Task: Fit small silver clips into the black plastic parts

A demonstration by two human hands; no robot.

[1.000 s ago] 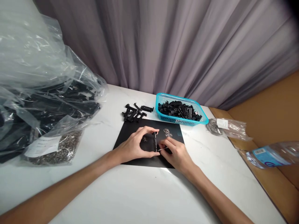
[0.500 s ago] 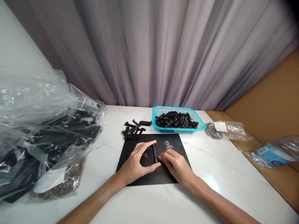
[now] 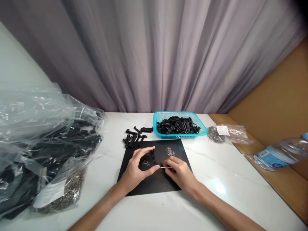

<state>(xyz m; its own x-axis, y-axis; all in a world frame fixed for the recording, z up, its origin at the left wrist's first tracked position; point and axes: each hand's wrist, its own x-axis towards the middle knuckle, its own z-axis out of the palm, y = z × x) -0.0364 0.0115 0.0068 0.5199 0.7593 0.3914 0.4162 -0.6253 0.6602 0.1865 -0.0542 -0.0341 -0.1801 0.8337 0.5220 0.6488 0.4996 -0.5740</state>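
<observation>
My left hand [image 3: 135,168] grips a slim black plastic part [image 3: 153,157] by its two ends, between thumb and fingers, above a black mat [image 3: 154,184]. Pinched in my right hand [image 3: 177,168] is a thin metal pin-like tool [image 3: 165,167], whose tip points left toward the lower end of the part. Whether the tip touches the part is too small to tell. On the mat lie a pile of small metal pieces [image 3: 169,151] beyond my right hand and a smaller pile of metal pieces [image 3: 146,163] beside my left hand.
Loose black parts [image 3: 134,138] lie behind the mat. A blue basket [image 3: 204,131] holds many similar parts. Plastic bags [image 3: 48,109] cover the left side, one with metal pieces [image 3: 69,189]. At right are another bag [image 3: 216,134], a bottle [image 3: 276,157] and cardboard [image 3: 269,89].
The view has shifted slightly. The black part has turned a little in my left hand, and the metal tool now shows more of its length, level, near the left thumb.
</observation>
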